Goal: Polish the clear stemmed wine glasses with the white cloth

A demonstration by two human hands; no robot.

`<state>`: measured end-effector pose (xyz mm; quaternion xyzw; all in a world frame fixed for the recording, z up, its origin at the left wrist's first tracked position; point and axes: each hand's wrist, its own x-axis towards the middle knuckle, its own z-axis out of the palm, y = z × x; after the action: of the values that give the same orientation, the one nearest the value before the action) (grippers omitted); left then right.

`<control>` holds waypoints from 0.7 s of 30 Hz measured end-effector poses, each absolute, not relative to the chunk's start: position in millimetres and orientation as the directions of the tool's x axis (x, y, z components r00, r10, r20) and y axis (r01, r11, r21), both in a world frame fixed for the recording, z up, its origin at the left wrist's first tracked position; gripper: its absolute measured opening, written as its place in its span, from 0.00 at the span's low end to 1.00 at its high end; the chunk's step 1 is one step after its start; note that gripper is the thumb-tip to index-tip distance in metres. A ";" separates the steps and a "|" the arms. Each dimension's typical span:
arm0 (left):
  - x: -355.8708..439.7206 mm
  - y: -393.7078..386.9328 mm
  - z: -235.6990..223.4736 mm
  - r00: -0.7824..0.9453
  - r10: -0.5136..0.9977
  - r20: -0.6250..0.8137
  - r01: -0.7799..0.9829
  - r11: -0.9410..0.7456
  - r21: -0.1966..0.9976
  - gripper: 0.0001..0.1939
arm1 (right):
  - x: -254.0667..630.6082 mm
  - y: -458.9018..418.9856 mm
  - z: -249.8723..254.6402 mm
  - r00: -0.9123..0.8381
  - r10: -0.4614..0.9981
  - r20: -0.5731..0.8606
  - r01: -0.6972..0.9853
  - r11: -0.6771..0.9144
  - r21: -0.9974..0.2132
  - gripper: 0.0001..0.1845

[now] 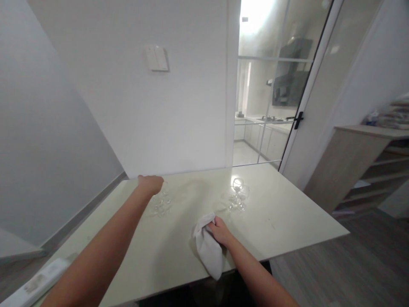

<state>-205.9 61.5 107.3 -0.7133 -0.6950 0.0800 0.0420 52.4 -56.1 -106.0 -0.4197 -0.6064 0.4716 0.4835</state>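
Observation:
My left hand (150,184) reaches to the far left of the pale table (287,213) and closes over the top of one clear stemmed glass in a small group (161,204). My right hand (220,231) rests near the table's middle front, gripping a white cloth (207,247) that lies crumpled and hangs toward the near edge. A second group of clear wine glasses (238,194) stands upright beyond my right hand, untouched.
The table butts against a white wall with a light switch (156,58). A glass sliding door (287,94) opens on a kitchen behind. A wooden shelf unit (361,166) stands at right. A white flat object (35,283) lies at the table's near left corner.

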 end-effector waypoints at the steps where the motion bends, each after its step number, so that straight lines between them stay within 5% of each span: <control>1: -190.4 55.4 111.5 0.035 0.999 -0.025 0.971 -0.040 -0.238 0.18 | 52.3 -55.9 -106.1 -0.181 0.964 0.193 0.054 0.205 -0.977 0.13; 3: -151.5 43.2 116.2 0.257 0.966 -0.023 0.939 -0.255 -0.230 0.20 | 52.4 -56.0 -105.2 -0.183 0.963 0.200 0.055 0.213 -0.975 0.13; 5: -106.0 33.6 113.9 0.576 0.816 -0.045 0.812 -0.578 -0.081 0.22 | 53.0 -56.8 -103.2 -0.181 0.962 0.206 0.061 0.220 -0.974 0.13; 7: -60.0 29.4 105.0 0.722 0.692 0.028 0.692 -0.721 -0.034 0.21 | 53.9 -57.7 -100.7 -0.178 0.962 0.209 0.082 0.226 -0.971 0.14; 10: -2.0 34.5 86.8 0.830 0.547 0.105 0.557 -0.823 -0.111 0.23 | 55.6 -57.9 -98.5 -0.166 0.960 0.226 0.127 0.248 -0.960 0.14; 14: 45.2 51.5 68.8 0.939 0.342 0.035 0.342 -0.922 -0.179 0.23 | 56.9 -54.7 -101.7 -0.151 0.953 0.264 0.118 0.282 -0.952 0.14; 21: 65.8 64.1 54.0 0.923 0.381 -0.052 0.366 -0.912 -0.183 0.10 | 56.0 -52.5 -105.9 -0.180 0.939 0.292 0.078 0.310 -0.948 0.14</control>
<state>65.8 64.1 54.0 -0.9769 -0.1911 0.0432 0.0850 56.0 -52.5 -105.9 -0.3997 -0.6362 0.4304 0.5002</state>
